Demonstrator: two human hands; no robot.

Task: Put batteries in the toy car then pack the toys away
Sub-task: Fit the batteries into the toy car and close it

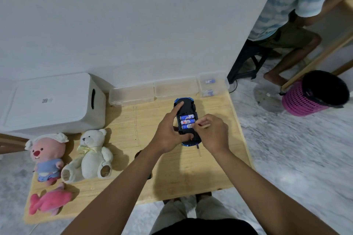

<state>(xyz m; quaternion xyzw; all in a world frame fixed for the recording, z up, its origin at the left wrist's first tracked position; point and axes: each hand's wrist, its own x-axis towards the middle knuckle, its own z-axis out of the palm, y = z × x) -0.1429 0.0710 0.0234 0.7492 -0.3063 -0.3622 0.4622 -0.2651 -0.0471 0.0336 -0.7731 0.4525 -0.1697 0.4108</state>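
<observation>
A blue plastic toy car (185, 112) is held upside down near the far right part of a low pale wooden table (172, 173), its black underside turned up and its battery bay open. Three blue-and-white cylindrical batteries (187, 121) are seen lying side by side in the bay. The car is gripped by the left hand (170, 133), the index finger stretched along the far part of the underside and the thumb laid across the near end. The right hand (212, 131) is placed at the right side of the bay, its fingertips pinched together against the end of the nearest battery. A thin tool (198, 151) is seen lying on the table just beside the car's near end, partly hidden by the right wrist.

Three clear plastic boxes (174, 89) are lined up along the far edge. A white lidded storage bin (51, 105) is set at the far left corner. Near the left edge, a pink-faced plush in a blue dress (45, 156), a cream teddy bear (89, 156) and a pink plush fish (49, 201) are laid out. Off the table to the right, a pink mesh basket (315, 93) stands on the floor.
</observation>
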